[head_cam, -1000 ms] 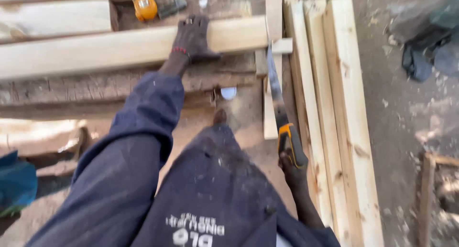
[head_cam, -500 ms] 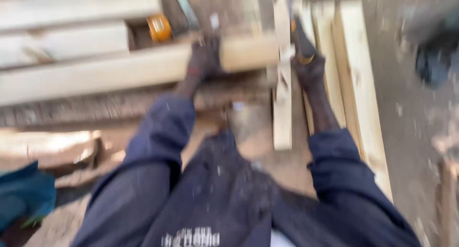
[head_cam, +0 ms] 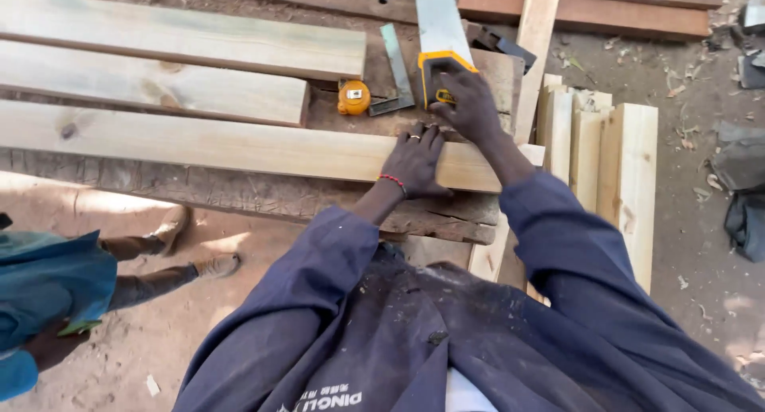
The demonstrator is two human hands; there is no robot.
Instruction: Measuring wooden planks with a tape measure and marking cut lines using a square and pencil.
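Pale timber plank point(head_cam: 239, 145) lies flat along the bench point(head_cam: 279, 197); your left hand point(head_cam: 416, 163) presses it, fingers spread. Your right hand point(head_cam: 470, 105) is closed around the handsaw point(head_cam: 440, 41) handle. Plank appears stiff, moderately heavy; pin it beside the cut.

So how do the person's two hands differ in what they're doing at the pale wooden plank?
The left hand lies flat, fingers spread, pressing on the long pale wooden plank; the right hand is closed around the yellow-and-black handle of the hand saw. The left wrist wears a red bead bracelet; the right wrist shows none. The left hand sits nearer the body, the right reaches farther. Both come out of dark blue sleeves.
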